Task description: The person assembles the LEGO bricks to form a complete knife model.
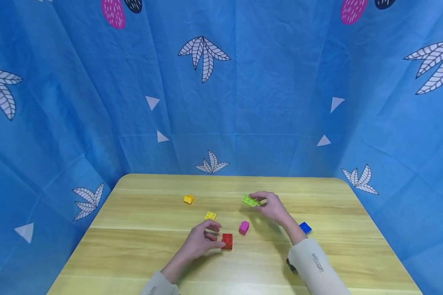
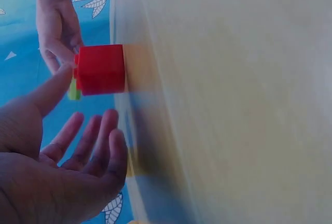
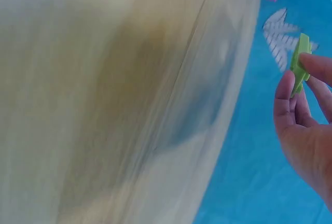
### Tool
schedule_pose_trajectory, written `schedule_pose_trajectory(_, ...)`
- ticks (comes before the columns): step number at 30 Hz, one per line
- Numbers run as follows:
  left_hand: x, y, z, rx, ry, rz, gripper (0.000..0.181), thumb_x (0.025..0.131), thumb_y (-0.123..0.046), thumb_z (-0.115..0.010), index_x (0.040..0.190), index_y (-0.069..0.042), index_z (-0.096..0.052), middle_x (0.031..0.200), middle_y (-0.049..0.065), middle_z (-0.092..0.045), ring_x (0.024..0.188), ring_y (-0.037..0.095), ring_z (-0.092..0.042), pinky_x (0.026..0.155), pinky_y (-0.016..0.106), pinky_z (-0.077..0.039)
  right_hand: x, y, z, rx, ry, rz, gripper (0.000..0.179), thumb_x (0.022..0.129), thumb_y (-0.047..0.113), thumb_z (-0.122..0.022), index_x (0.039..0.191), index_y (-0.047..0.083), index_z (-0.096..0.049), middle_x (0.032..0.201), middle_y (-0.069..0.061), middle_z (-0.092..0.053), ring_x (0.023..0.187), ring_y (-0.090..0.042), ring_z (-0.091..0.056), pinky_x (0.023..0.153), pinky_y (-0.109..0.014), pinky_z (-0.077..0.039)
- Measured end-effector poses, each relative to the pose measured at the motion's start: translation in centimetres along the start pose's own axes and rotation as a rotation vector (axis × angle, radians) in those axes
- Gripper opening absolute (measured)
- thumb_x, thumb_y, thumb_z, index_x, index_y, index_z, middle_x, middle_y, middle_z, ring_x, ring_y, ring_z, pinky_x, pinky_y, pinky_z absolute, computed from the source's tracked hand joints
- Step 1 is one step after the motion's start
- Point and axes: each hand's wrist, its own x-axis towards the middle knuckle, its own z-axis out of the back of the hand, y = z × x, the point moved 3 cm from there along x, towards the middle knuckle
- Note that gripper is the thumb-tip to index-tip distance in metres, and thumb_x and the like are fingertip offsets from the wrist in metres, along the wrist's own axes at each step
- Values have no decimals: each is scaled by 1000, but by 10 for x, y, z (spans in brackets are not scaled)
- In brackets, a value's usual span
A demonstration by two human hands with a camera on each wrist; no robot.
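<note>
My right hand [image 1: 274,207] pinches a flat lime-green building brick [image 1: 249,200] between thumb and fingers, held above the table in the right wrist view. Nearer to me, my left hand [image 1: 200,241] is beside a red building brick [image 1: 227,241], its fingers spread and gently bent. The left thumb tip overlaps the red brick's near left corner in the head view. In the left wrist view, space shows between the other fingers and the red brick [image 2: 101,70], which stands on the table with its studs up.
A magenta brick [image 1: 244,227] lies right of the red one. One yellow brick [image 1: 211,216] sits just beyond my left hand, with an orange-yellow brick [image 1: 189,199] farther back. By my right forearm is a blue brick [image 1: 305,228]. Blue patterned cloth [image 1: 280,102] surrounds the wooden table [image 1: 133,246].
</note>
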Motion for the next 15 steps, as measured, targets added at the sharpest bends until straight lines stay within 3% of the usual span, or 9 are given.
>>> schedule_pose_trajectory(9, -2, -10, 9, 17, -72, -114, 56, 86, -18, -85, 136, -7, -61, 133, 20, -63, 107, 30, -68, 90, 30, -59, -26, 35, -21, 14, 115, 119, 43, 86, -7, -76, 127, 5, -72, 126, -13, -70, 113, -31, -63, 86, -31, -62)
schedule_pose_trajectory(15, -3, -19, 10, 89, -100, -155, 60, 89, -25, -84, 141, -11, -58, 137, 15, -60, 114, 32, -65, 94, 42, -59, -39, 52, -35, 28, 208, 179, 44, 85, -8, -76, 127, 5, -72, 123, -11, -70, 109, -28, -62, 86, -35, -62)
